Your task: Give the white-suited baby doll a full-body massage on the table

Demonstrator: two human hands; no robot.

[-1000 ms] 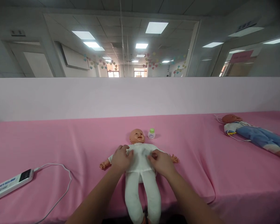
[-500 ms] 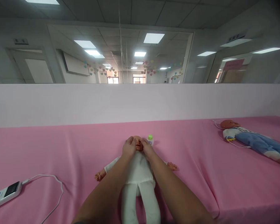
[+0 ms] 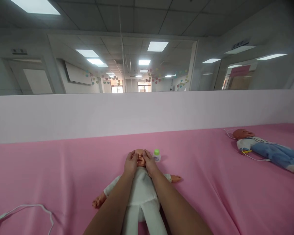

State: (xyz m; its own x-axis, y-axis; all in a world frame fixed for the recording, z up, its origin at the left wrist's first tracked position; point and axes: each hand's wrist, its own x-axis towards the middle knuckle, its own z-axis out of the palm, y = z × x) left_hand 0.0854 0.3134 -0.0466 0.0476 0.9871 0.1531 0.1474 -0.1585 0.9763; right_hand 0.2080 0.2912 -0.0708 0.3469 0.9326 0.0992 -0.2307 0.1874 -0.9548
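Note:
A baby doll (image 3: 143,187) in a white outfit lies on its back on the pink cloth, its head towards the wall. My left hand (image 3: 130,162) cups the left side of its head, and my right hand (image 3: 150,163) the right side. Both thumbs lie along the face near the eyes and cheeks; the other fingers are largely hidden behind the head. Between my hands, the doll's forehead, nose and mouth show. Just right of my right hand stands a small clear bottle (image 3: 156,156) with a green cap. My forearms cover parts of the doll's sides.
Pink cloth (image 3: 83,169) covers the table up to a white wall panel below a wide glass pane. At the right lies a second doll (image 3: 271,151) in blue and white, with a thin white cord. A white cable (image 3: 36,205) runs from a device at the lower left edge.
The camera view has shifted, leaving less of the device at left visible. My hands remain at the doll's head, with more of its face showing between them. The bottle is less covered by my right hand.

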